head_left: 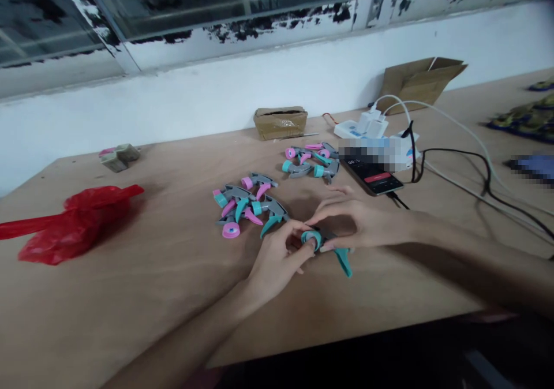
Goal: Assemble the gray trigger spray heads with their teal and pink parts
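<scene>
Two hands (273, 255), two spray-head heaps (241, 208), two cardboard boxes (281, 127), two chargers (376, 128), one bag (89, 216)

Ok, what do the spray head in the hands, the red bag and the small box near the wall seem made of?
Spray head: probably hard plastic, satin, judging by its evenly coloured teal parts.
Red bag: likely thin plastic film, glossy, with crinkles and highlights.
Small box: likely cardboard, matte brown; a shiny patch suggests clear tape.

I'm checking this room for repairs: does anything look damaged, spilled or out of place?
Yes: the white paint below the windows is broken by ragged dark patches, perhaps from peeling. On the table, the loose sprayers lie in two jumbled groups, but none looks plainly broken, and no spill shows.
</scene>
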The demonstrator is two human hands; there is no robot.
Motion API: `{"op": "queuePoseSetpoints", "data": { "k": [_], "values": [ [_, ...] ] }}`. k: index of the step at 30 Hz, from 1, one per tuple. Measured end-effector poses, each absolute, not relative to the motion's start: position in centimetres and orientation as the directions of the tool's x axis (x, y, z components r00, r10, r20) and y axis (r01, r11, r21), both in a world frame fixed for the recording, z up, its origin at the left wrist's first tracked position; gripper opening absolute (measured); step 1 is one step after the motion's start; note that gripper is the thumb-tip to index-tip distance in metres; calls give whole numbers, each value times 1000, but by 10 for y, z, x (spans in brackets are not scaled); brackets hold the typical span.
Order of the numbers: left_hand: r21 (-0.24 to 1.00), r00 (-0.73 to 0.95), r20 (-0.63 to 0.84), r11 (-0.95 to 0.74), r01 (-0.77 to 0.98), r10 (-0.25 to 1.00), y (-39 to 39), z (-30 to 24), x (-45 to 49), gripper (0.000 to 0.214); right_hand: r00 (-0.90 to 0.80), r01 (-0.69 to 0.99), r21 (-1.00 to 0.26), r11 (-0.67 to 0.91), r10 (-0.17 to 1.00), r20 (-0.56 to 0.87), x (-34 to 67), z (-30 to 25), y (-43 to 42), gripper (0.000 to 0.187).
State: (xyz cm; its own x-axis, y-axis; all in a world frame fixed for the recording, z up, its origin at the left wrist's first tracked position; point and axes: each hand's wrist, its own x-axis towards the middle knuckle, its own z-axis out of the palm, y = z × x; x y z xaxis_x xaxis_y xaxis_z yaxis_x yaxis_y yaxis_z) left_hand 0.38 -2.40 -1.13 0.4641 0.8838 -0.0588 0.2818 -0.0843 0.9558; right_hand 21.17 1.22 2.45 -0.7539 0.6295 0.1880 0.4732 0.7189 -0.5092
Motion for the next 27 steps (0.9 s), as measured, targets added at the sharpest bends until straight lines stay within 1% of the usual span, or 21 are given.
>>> {"op": "queuePoseSetpoints", "data": {
  "k": [2, 4, 9, 15, 17, 20, 23, 27],
  "values": [
    [959, 445, -47, -85, 271, 894, -23, -11, 4, 25, -750, 473, -519, 712, 635, 188, 210, 17, 12, 44],
    [966, 418, -43, -69, 249, 907, -22, -10, 4, 23, -737, 467, -529, 709, 643, 211, 207, 11, 14, 43],
    [965, 420, -113, -2, 263, 900, -17, -8, 2, 22, -682, 462, -496, 735, 652, 331, 199, 2, 16, 30],
    [940, 417, -147, -4, 342, 897, -17, -5, 2, 29, -627, 424, -471, 773, 626, 463, 197, -5, 5, 14],
    [946, 430, -166, 20, 323, 887, -16, -2, 3, 28, -583, 413, -502, 760, 644, 496, 197, -6, 2, 15],
    [949, 500, -243, 98, 299, 831, -13, 3, 2, 25, -547, 405, -535, 741, 666, 507, 195, -8, -3, 19],
    [941, 550, -296, 138, 310, 781, -10, 6, 0, 24, -565, 422, -500, 757, 650, 508, 193, -9, -6, 19],
    [939, 534, -260, 82, 333, 804, -11, 2, 0, 24, -566, 452, -445, 774, 634, 528, 193, -8, -9, 19]
  ]
}}
